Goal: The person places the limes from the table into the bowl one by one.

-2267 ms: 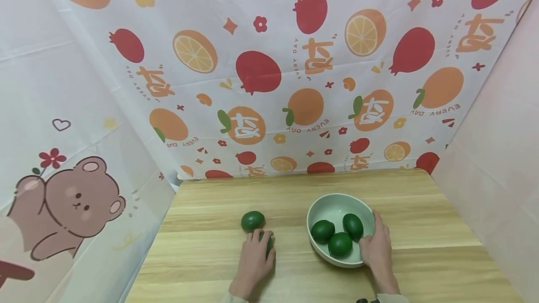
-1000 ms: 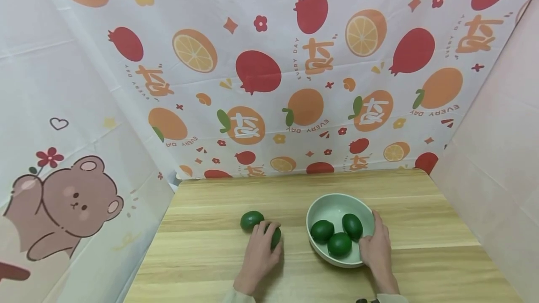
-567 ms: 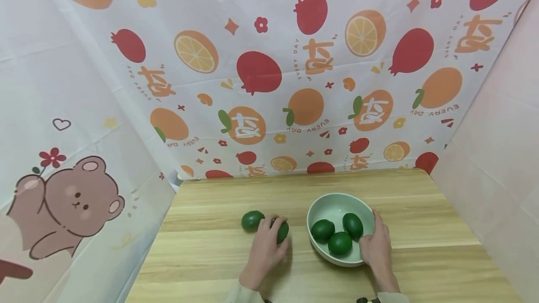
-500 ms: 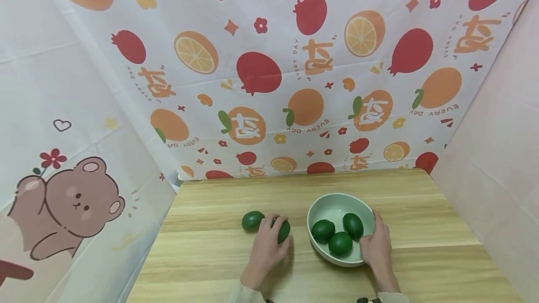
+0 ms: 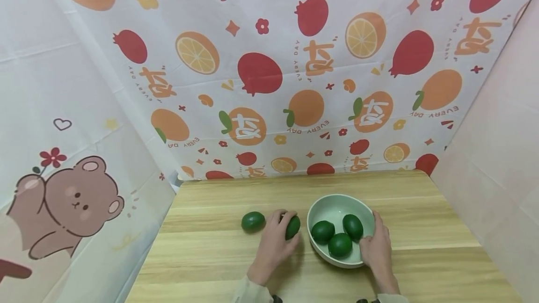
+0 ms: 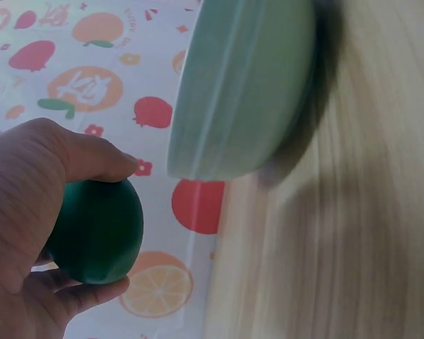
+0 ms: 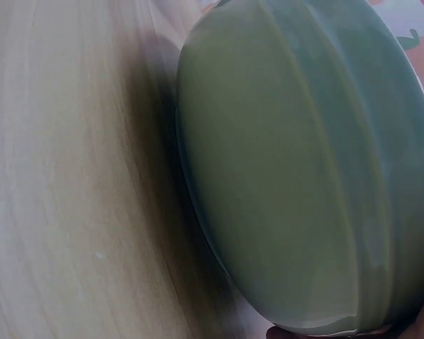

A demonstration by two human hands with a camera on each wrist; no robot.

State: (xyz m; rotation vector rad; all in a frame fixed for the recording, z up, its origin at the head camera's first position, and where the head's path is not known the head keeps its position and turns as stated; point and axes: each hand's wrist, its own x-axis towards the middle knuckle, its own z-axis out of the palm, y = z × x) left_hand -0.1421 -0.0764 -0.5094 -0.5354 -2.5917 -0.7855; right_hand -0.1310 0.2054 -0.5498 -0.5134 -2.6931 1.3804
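the left grip (image 5: 274, 243) is curled round a green fruit (image 5: 293, 227), just left of the bowl (image 5: 338, 209); the right grip (image 5: 376, 249) pinches the bowl's right rim. three fruits (image 5: 340, 245) lie inside.

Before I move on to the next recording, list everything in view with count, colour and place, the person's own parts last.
Bowl: one, pale green, right of centre on the table
Oval fruits: three, dark green, inside the bowl
Loose fruit: one, dark green, on the table, left of the left hand
Held fruit: one, dark green, in the left hand
Table: one, light wood, under the bowl
Fruit-print sheet: one, white, red and orange, behind
Bear-print sheet: one, pale, left side
Plain sheet: one, pale, right side
Sleeves: two, beige, bottom edge
Left hand: one, bare, around held fruit
Right hand: one, bare, gripping the bowl's right rim
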